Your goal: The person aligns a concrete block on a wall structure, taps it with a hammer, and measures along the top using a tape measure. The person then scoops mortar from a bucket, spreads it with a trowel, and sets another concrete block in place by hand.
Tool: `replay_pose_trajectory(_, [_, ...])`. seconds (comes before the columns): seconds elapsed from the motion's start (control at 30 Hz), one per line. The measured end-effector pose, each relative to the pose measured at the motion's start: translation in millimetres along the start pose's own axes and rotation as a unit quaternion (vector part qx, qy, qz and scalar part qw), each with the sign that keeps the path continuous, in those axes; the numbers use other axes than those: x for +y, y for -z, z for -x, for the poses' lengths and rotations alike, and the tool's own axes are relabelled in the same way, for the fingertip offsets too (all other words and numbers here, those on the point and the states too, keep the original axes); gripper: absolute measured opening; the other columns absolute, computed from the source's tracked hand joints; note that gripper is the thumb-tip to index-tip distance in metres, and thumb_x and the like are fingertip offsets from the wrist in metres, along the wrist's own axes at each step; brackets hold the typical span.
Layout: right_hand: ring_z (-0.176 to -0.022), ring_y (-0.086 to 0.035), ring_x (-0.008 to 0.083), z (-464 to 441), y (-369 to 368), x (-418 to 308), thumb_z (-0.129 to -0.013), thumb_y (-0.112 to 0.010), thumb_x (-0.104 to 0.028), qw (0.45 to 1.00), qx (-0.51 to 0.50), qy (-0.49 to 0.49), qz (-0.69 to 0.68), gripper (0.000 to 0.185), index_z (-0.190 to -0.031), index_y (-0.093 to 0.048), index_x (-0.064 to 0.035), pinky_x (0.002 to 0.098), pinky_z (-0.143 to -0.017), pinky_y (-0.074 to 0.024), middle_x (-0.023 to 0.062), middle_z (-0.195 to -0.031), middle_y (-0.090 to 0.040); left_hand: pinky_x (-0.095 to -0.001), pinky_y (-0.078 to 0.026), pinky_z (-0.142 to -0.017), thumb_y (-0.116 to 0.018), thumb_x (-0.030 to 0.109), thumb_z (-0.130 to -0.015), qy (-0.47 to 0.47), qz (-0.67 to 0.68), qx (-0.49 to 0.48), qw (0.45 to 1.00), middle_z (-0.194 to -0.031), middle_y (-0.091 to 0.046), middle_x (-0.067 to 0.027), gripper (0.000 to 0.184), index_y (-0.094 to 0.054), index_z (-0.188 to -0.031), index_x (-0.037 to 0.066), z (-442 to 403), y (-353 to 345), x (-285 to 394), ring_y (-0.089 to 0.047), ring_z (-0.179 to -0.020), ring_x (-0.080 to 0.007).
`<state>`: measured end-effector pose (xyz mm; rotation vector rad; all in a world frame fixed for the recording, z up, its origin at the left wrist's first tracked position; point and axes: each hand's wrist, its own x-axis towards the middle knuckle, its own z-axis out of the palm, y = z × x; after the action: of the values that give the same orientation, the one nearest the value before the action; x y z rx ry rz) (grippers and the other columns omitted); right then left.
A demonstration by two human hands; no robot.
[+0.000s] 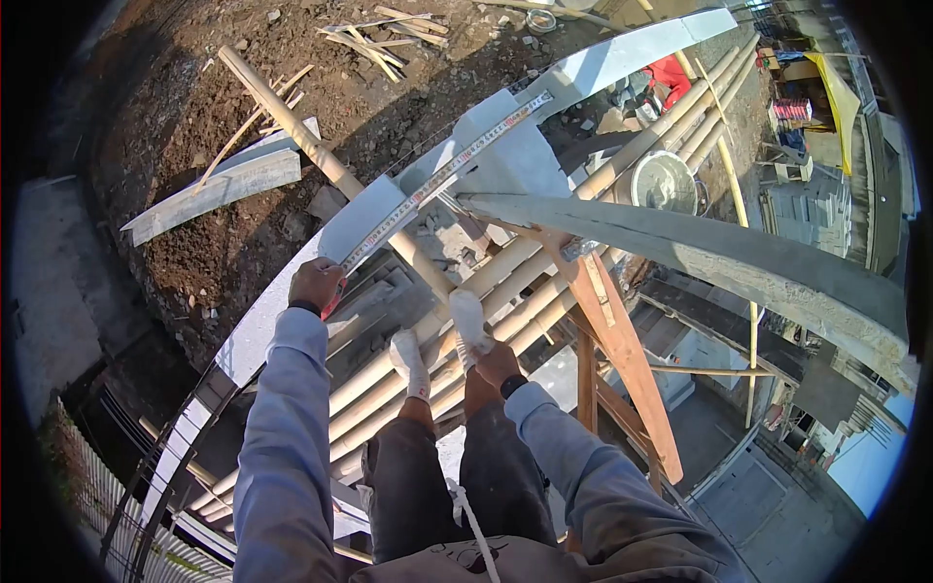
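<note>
My left hand (316,284) is closed around a tape measure (335,295), of which a little red case shows. From there its pale blade (457,163) stretches away to the upper right along the top of a white block wall (364,222). The far end of the blade lies near a notch in the blocks. Close to my right shin, my right hand (498,362) is closed, and its fingers are mostly hidden from above. Both my feet, in white socks (410,361), stand on bamboo poles (520,313).
A grey concrete beam (700,238) runs to the right, above a brown wooden board (622,350). A bucket of grey mix (665,183) stands beyond the poles. Rebar (146,505) sticks out at lower left. Gaps between the poles show ground far below.
</note>
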<state>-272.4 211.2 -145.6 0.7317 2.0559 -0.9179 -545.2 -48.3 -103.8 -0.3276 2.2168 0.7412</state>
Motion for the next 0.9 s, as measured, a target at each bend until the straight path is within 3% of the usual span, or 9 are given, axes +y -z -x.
replay_pose_trajectory(0.07, [-0.090, -0.061, 0.0367, 16, -7, 34, -0.081, -0.056, -0.046, 0.995, -0.027, -0.080, -0.060, 0.044, -0.101, -0.063, -0.0060, 0.0429, -0.079, -0.0491, 0.0209, -0.091, -0.065, -0.0358, -0.051, -0.066, -0.058, 0.028, -0.072, -0.053, -0.024, 0.014, 0.998, -0.068, -0.066, -0.0130, 0.024, -0.070, -0.077, 0.009, -18, 4, 37, -0.066, -0.066, -0.0232])
replay_pose_trajectory(0.13, [-0.055, -0.061, 0.0206, 29, -26, 85, -0.084, -0.057, -0.030, 0.996, 0.033, -0.048, -0.068, 0.026, -0.082, -0.063, -0.0051, 0.0344, -0.060, -0.0492, 0.0102, -0.064, -0.062, -0.0375, -0.051, -0.070, -0.056, 0.030, -0.073, -0.061, -0.048, 0.029, 0.997, -0.072, -0.067, -0.0130, 0.026, -0.070, -0.078, 0.009, -53, -6, 49, -0.066, -0.071, -0.0267])
replay_pose_trajectory(0.23, [-0.060, -0.062, 0.0247, 55, -16, 126, -0.084, -0.059, -0.036, 0.997, 0.025, -0.077, 0.009, 0.031, -0.081, -0.062, -0.0049, 0.0374, -0.060, -0.0496, 0.0118, -0.067, -0.063, -0.0343, -0.050, -0.063, -0.058, 0.027, -0.073, -0.036, -0.100, 0.030, 0.994, -0.068, -0.065, -0.0109, 0.023, -0.069, -0.078, 0.008, -76, -21, 73, -0.064, -0.063, -0.0216])
replay_pose_trajectory(0.27, [-0.089, -0.060, 0.0382, 60, 1, 127, -0.084, -0.054, -0.041, 0.995, -0.059, -0.067, 0.038, 0.037, -0.090, -0.064, -0.0048, 0.0446, -0.076, -0.0483, 0.0205, -0.092, -0.064, -0.0348, -0.050, -0.064, -0.058, 0.027, -0.073, -0.043, -0.112, 0.048, 0.992, -0.068, -0.065, -0.0110, 0.023, -0.070, -0.078, 0.009, -79, -28, 79, -0.064, -0.064, -0.0224])
replay_pose_trajectory(0.4, [-0.086, -0.060, 0.0383, 68, 26, 149, -0.086, -0.052, -0.040, 0.988, -0.067, -0.139, -0.012, 0.036, -0.086, -0.062, -0.0045, 0.0451, -0.075, -0.0481, 0.0195, -0.087, -0.064, -0.0357, -0.050, -0.069, -0.057, 0.030, -0.072, -0.164, -0.206, 0.050, 0.963, -0.069, -0.065, -0.0126, 0.024, -0.069, -0.075, 0.009, -77, -32, 87, -0.065, -0.069, -0.0257])
replay_pose_trajectory(0.53, [-0.081, -0.061, 0.0348, 55, 49, 161, -0.087, -0.051, -0.037, 0.991, -0.058, -0.111, -0.052, 0.032, -0.086, -0.061, -0.0060, 0.0441, -0.071, -0.0486, 0.0169, -0.082, -0.063, -0.0372, -0.049, -0.074, -0.058, 0.032, -0.071, -0.044, -0.156, 0.062, 0.985, -0.075, -0.066, -0.0127, 0.023, -0.069, -0.069, 0.012, -87, -40, 83, -0.065, -0.076, -0.0275])
replay_pose_trajectory(0.7, [-0.071, -0.061, 0.0274, 38, 76, 118, -0.087, -0.052, -0.023, 0.984, -0.053, -0.140, -0.095, 0.014, -0.085, -0.061, -0.0128, 0.0393, -0.065, -0.0492, 0.0093, -0.076, -0.060, -0.0391, -0.049, -0.074, -0.055, 0.032, -0.071, -0.055, -0.200, 0.067, 0.976, -0.077, -0.066, -0.0125, 0.023, -0.069, -0.069, 0.013, -96, -43, 78, -0.064, -0.077, -0.0289])
replay_pose_trajectory(0.77, [-0.071, -0.062, 0.0276, 38, 74, 113, -0.086, -0.053, -0.024, 0.996, -0.037, -0.041, -0.071, 0.015, -0.083, -0.061, -0.0116, 0.0386, -0.065, -0.0490, 0.0087, -0.075, -0.061, -0.0398, -0.049, -0.075, -0.054, 0.033, -0.072, -0.057, -0.214, 0.062, 0.973, -0.079, -0.066, -0.0126, 0.024, -0.069, -0.070, 0.014, -97, -44, 77, -0.064, -0.079, -0.0292])
replay_pose_trajectory(0.9, [-0.076, -0.062, 0.0299, 42, 67, 100, -0.085, -0.054, -0.028, 0.985, -0.068, -0.107, -0.116, 0.019, -0.084, -0.061, -0.0104, 0.0394, -0.068, -0.0491, 0.0093, -0.080, -0.064, -0.0410, -0.049, -0.076, -0.053, 0.032, -0.073, -0.041, -0.217, 0.051, 0.974, -0.085, -0.066, -0.0127, 0.025, -0.069, -0.071, 0.014, -91, -43, 83, -0.064, -0.082, -0.0296])
